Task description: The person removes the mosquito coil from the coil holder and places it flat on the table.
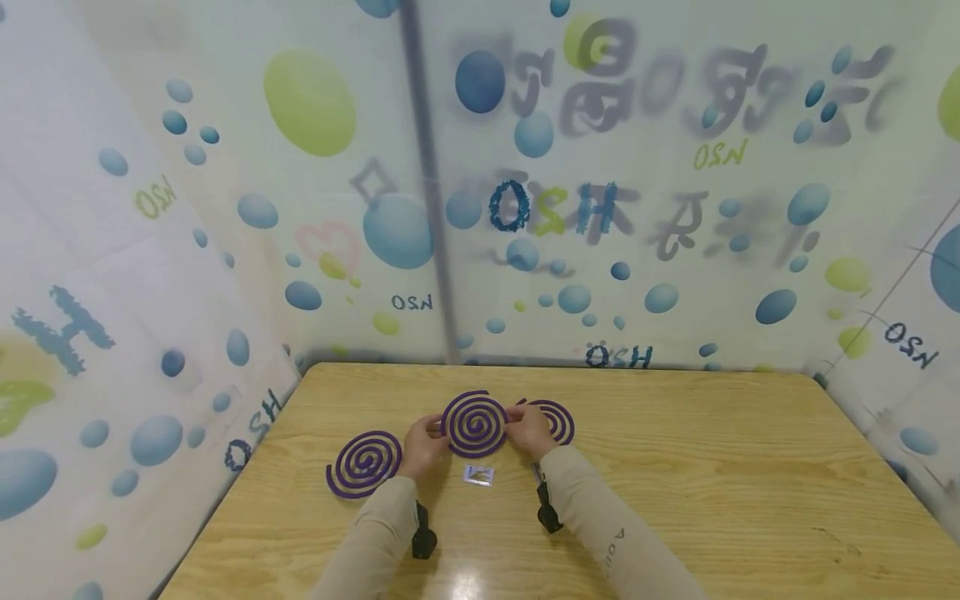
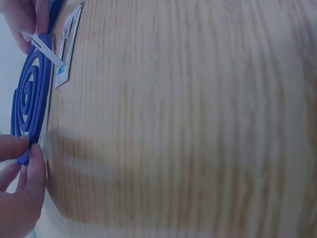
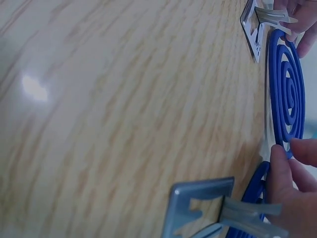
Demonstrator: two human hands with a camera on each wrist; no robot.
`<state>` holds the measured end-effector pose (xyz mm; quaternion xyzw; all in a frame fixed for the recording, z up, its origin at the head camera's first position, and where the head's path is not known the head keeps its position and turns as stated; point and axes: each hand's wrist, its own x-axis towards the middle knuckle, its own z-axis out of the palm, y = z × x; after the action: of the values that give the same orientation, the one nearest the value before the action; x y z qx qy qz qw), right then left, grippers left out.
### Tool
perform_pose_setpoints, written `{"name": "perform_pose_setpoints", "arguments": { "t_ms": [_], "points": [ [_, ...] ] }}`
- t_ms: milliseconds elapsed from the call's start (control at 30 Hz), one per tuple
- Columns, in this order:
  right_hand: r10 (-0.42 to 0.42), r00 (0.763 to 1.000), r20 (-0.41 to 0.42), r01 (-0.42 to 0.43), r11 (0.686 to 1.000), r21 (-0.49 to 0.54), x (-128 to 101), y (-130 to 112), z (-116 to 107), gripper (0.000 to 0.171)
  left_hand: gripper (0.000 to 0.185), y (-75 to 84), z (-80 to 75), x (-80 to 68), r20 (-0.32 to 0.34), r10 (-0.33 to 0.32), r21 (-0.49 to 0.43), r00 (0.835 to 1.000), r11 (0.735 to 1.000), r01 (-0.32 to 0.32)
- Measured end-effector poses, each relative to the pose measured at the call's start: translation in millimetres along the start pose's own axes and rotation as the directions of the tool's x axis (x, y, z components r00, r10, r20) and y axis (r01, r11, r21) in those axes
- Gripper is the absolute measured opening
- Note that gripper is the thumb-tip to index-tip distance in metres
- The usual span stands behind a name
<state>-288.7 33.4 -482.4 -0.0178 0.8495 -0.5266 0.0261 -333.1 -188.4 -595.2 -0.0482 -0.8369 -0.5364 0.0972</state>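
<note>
Both hands pinch a purple mosquito coil (image 1: 476,425) by its opposite edges, a little above the table. My left hand (image 1: 425,447) has thumb and fingertips on its left rim; my right hand (image 1: 531,433) grips its right rim. In the wrist views the coil (image 2: 45,84) looks blue and stands nearly edge-on. Just in front of it lies a small metal coil stand (image 1: 478,476) with a raised prong. Another metal stand (image 3: 177,203) lies near my right wrist, mostly hidden by the arm in the head view.
A second coil (image 1: 366,462) lies left of my left hand. A third coil (image 1: 572,423) sits partly behind my right hand. The wooden table (image 1: 712,467) ends at a patterned wall covering (image 1: 660,333) at the back.
</note>
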Motion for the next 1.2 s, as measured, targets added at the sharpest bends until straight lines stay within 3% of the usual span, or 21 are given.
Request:
{"name": "perform_pose_setpoints", "arguments": {
  "t_ms": [33, 67, 100, 133, 167, 233, 300, 367, 400, 433, 533, 600, 633, 700, 833, 867, 933, 1033, 1200],
  "points": [
    [0.002, 1.0, -0.002, -0.002, 1.0, 0.001, 0, -1, 0, 0.029, 0.046, -11.0, 3.4, 3.6, -0.001, -0.026, -0.002, 1.0, 1.0, 0.026],
    [0.001, 1.0, -0.002, -0.001, 1.0, 0.001, 0, -1, 0, 0.029, 0.046, -11.5, 4.2, 3.8, -0.008, -0.035, 0.0, 0.999, 0.999, 0.035],
    [0.001, 1.0, -0.002, -0.001, 1.0, 0.0, -1, -1, 0, 0.03, 0.047, -3.4, 3.6, 1.5, -0.009, -0.074, 0.004, 0.997, 0.997, 0.074],
    [0.002, 1.0, -0.001, -0.002, 1.0, 0.006, -1, -1, 0, 0.03, 0.047, 2.0, 2.3, -1.2, -0.016, -0.068, -0.013, 0.998, 0.998, 0.067],
    [-0.002, 1.0, 0.001, 0.002, 1.0, 0.005, -1, -1, 0, 0.03, 0.047, 10.2, 0.2, -3.2, -0.027, -0.075, -0.028, 0.997, 0.997, 0.074],
    [-0.002, 1.0, 0.004, 0.002, 1.0, 0.013, -1, 0, -1, 0.03, 0.044, 41.8, -4.3, -14.7, -0.049, -0.092, -0.024, 0.995, 0.996, 0.091],
    [-0.005, 1.0, 0.01, 0.005, 1.0, 0.018, 0, 2, -1, 0.031, 0.043, 72.2, -8.3, -24.1, -0.059, -0.157, -0.001, 0.986, 0.988, 0.157],
    [-0.016, 1.0, 0.017, 0.015, 1.0, 0.02, 0, 4, -1, 0.031, 0.044, 85.1, -8.3, -28.0, -0.066, -0.212, 0.031, 0.975, 0.976, 0.214],
    [-0.018, 1.0, 0.019, 0.017, 1.0, 0.021, 0, 5, -1, 0.032, 0.044, 82.8, -7.4, -27.4, -0.07, -0.21, 0.029, 0.975, 0.977, 0.212],
    [-0.024, 0.999, 0.021, 0.024, 0.999, 0.021, 0, 5, -1, 0.032, 0.046, 68.6, -4.9, -23.5, -0.079, -0.18, 0.025, 0.98, 0.983, 0.183],
    [-0.048, 0.998, 0.028, 0.047, 0.999, 0.019, 0, 6, -3, 0.032, 0.051, 9.3, 5.7, -7.7, -0.111, -0.073, -0.003, 0.991, 0.997, 0.073],
    [-0.049, 0.998, 0.035, 0.048, 0.999, 0.027, 0, 5, -3, 0.031, 0.057, -10.1, 8.6, -1.8, -0.119, -0.028, -0.037, 0.992, 0.999, 0.024],
    [-0.048, 0.998, 0.039, 0.047, 0.998, 0.032, -1, 5, -4, 0.031, 0.059, -9.1, 9.4, -2.0, -0.126, -0.035, -0.038, 0.991, 0.999, 0.031],
    [-0.045, 0.998, 0.044, 0.044, 0.999, 0.029, -1, 5, -4, 0.031, 0.06, 20.6, 5.7, -11.3, -0.128, -0.101, -0.046, 0.987, 0.994, 0.096],
    [-0.066, 0.997, 0.041, 0.066, 0.998, -0.007, -3, 4, -6, 0.029, 0.057, 96.7, -5.8, -36.5, -0.12, -0.208, -0.024, 0.971, 0.978, 0.206],
    [-0.079, 0.996, 0.041, 0.08, 0.997, -0.02, -3, 4, -6, 0.028, 0.055, 107.1, -8.0, -40.7, -0.116, -0.205, -0.019, 0.972, 0.979, 0.204],
    [-0.093, 0.995, 0.04, 0.094, 0.995, -0.03, -4, 3, -8, 0.027, 0.053, 121.9, -10.3, -45.8, -0.113, -0.203, -0.008, 0.973, 0.979, 0.203],
    [-0.089, 0.995, 0.039, 0.091, 0.995, -0.034, -8, 2, -10, 0.027, 0.054, 130.5, -11.9, -48.9, -0.103, -0.211, -0.004, 0.972, 0.977, 0.212],
    [-0.055, 0.998, 0.042, 0.056, 0.998, -0.015, -11, -2, -15, 0.027, 0.056, 128.8, -12.4, -47.1, -0.081, -0.213, -0.01, 0.974, 0.977, 0.213]
  ]
}}
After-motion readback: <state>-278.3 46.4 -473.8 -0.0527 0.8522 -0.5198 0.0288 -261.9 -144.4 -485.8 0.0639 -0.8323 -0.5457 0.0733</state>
